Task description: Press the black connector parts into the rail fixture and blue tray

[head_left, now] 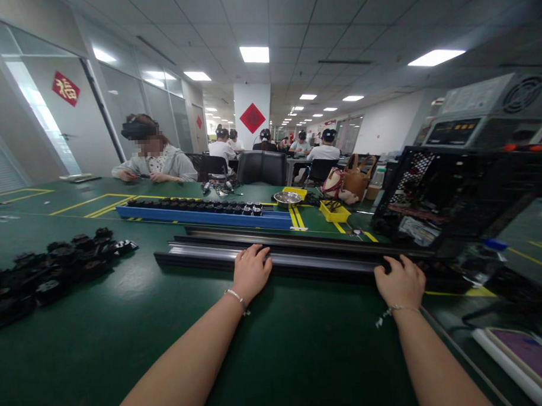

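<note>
A long black rail (317, 264) with a shiny channel lies across the green table in front of me. My left hand (252, 270) grips it near its middle, fingers curled over the top edge. Toward its right end, my right hand (402, 281) holds the same rail, thumb and fingers bent around it. Just behind runs a second dark rail (308, 243), roughly parallel. The undersides of both hands and the fingertip contact are partly hidden.
Small black parts (55, 267) are heaped at left. Farther back, a blue tray (200, 218) holds rows of black pieces. A yellow bin (334, 214), metal dish (287, 197) and opened computer case (430, 191) stand right. A phone (525, 354) lies near right; a person (176, 162) sits opposite.
</note>
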Demonstrator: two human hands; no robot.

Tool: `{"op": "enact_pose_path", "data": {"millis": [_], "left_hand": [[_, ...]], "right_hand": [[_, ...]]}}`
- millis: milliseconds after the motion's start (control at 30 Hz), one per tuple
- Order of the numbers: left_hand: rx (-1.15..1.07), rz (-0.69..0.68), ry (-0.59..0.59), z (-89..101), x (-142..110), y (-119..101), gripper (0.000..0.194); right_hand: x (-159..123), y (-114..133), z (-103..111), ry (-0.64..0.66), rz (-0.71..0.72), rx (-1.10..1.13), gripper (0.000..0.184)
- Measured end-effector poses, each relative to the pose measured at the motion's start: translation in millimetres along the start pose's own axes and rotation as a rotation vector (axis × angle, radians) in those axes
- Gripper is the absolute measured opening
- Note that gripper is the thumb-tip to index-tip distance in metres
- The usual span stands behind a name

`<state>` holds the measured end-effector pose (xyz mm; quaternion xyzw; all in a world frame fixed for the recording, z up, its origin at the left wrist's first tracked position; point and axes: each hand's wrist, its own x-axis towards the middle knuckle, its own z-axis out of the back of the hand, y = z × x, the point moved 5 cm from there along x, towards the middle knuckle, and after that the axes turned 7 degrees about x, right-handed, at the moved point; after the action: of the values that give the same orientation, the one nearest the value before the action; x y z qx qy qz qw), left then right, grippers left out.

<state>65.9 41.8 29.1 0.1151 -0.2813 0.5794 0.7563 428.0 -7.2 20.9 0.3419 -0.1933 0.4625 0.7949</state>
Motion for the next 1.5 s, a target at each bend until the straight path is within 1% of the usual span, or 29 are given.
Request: {"op": "enact_pose_path", "data": {"millis": [133,233,333,433,600,1033,1400,1500], "left_hand": [[-0.009,-0.001,-0.001,0.2,0,0,0.033],[-0.011,-0.002,0.004,0.2,0,0,0.033],[-0.011,0.004,0.013,-0.3,0,1,0.033],[-0.015,0.008,0.021,-0.3,0,0,0.033],[-0.013,0.024,0.044,-0.2,2,0,0.032],[-0.014,0.023,0.036,1.7,2,-1,0.032],[-0.009,0.015,0.02,-0.3,2,0,0.032],[-0.008,0.018,0.023,-0.2,2,0,0.031]], "right_hand": [[1,2,2,-0.034,0.035,0.038,0.04],[0,3,7,-0.072,-0.023,0.053,0.044],[-2,3,10,-0.025,-0.102,0.077,0.046],[-2,4,10,0.025,-0.125,0.089,0.044],[-2,5,11,0.04,-0.133,0.084,0.041],[-4,16,15,0.074,-0.101,0.097,0.037],[-3,16,16,0.118,-0.119,0.099,0.037],[-3,15,15,0.111,-0.124,0.106,0.037]]}}
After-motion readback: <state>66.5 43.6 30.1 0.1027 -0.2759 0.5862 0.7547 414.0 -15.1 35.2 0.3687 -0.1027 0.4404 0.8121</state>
